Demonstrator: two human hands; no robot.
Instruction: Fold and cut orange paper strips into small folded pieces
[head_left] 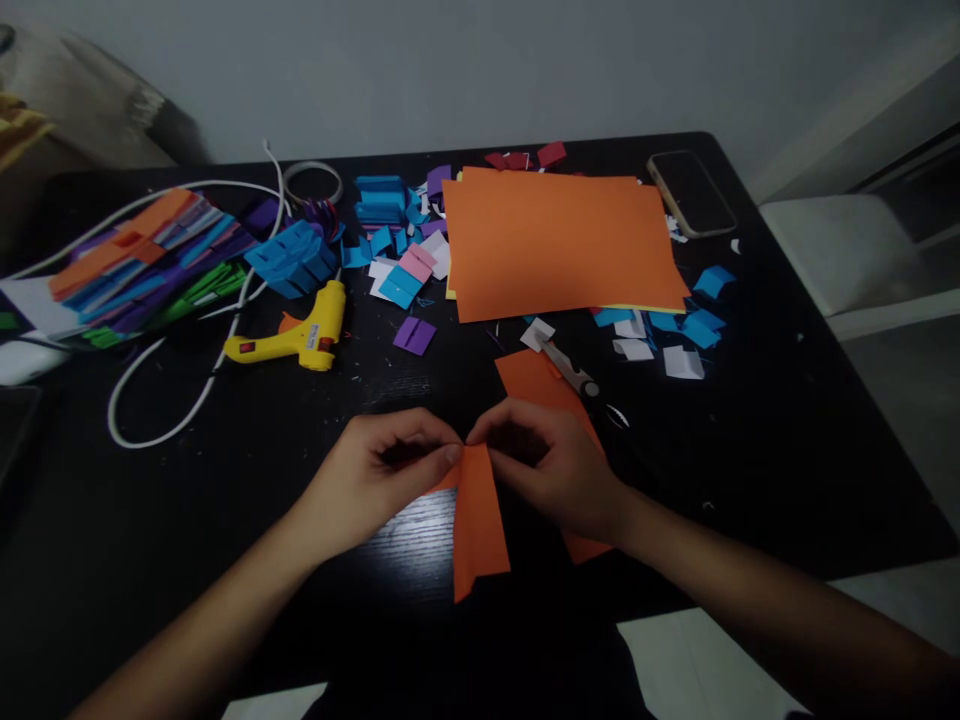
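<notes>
Left hand (375, 480) and right hand (551, 470) pinch a folded orange paper strip (476, 520).

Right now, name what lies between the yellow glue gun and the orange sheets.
Head view: between glue gun and orange sheets lie a purple folded piece and a cluster of blue, pink and white pieces.

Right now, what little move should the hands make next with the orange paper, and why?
Probably run a finger down the crease: the left hand and right hand pinch only the top of the folded orange paper, whose lower end splays open.
</notes>
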